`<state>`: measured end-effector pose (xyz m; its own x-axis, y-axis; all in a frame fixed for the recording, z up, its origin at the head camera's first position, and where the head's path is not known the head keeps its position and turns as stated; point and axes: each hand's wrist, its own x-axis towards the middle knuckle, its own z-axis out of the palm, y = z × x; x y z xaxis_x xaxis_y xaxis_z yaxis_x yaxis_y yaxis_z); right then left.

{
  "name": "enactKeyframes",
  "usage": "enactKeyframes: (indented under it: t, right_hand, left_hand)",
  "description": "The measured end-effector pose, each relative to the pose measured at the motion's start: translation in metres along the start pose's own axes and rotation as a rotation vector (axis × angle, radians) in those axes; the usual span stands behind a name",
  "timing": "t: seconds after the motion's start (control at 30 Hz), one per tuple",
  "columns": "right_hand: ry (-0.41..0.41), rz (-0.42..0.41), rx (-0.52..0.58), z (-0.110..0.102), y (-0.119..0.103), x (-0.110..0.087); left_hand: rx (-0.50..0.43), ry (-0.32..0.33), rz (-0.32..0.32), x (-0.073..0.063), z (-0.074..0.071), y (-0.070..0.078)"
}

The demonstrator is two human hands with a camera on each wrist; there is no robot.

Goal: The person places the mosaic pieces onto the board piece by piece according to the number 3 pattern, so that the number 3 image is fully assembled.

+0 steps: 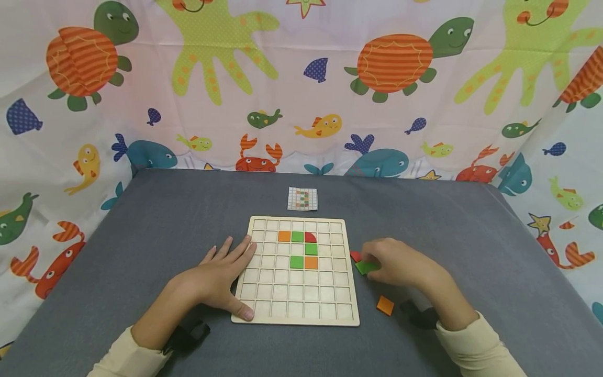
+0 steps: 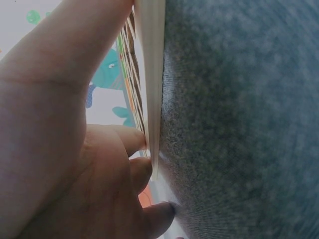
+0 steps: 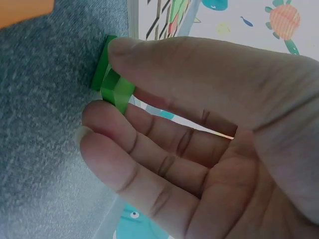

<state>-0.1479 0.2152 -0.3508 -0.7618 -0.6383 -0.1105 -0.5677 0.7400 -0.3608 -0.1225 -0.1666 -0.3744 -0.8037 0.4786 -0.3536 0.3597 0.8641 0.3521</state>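
Observation:
A square wooden grid board (image 1: pixel 278 310) lies on the table. My left hand (image 1: pixel 212 280) rests along its left side with spread fingers, the thumb on the lower left corner. Several tiles sit in the grid, among them an orange square (image 1: pixel 284 236), a red rounded piece (image 1: pixel 310 237) and a green square (image 1: pixel 297 262). Just off the board's right edge, my right hand (image 1: pixel 398 262) pinches a green tile (image 3: pixel 118 92) between thumb and fingers. Another green piece (image 3: pixel 101 69) shows by the thumb tip. A red piece (image 1: pixel 355 255) lies beside these, partly hidden.
A loose orange square tile (image 1: pixel 385 305) lies on the grey table (image 1: pixel 188 209), nearer than the right hand. Behind the board is a small card (image 1: pixel 303 199) printed with a coloured grid pattern. A cloth with sea animals (image 1: pixel 301 94) hangs around the table's back and sides.

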Motion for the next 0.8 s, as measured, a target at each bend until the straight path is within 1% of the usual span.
enactKeyframes:
  t: [0.13, 0.33, 0.43, 0.53, 0.8]
  right_hand:
    - [0.005, -0.022, -0.006, 0.000, -0.003, 0.001]
    - [0.006, 0.003, -0.012, 0.003, -0.007, 0.002]
    - [0.003, -0.007, -0.012, 0.004, -0.010, 0.004]
    - [-0.002, -0.038, -0.009, 0.006, -0.012, 0.005]
    - [0.017, -0.128, -0.008, 0.010, -0.018, 0.010]
  left_hand:
    - [-0.003, -0.002, 0.000, 0.000, 0.000, 0.000]
    - [-0.004, -0.002, 0.003, 0.000, 0.000, -0.001]
    - [-0.005, -0.002, 0.003, 0.000, 0.000, -0.001]
    - [-0.005, -0.005, 0.003, 0.001, 0.000, -0.002]
    - [-0.006, -0.002, 0.005, 0.001, 0.000, -0.002]
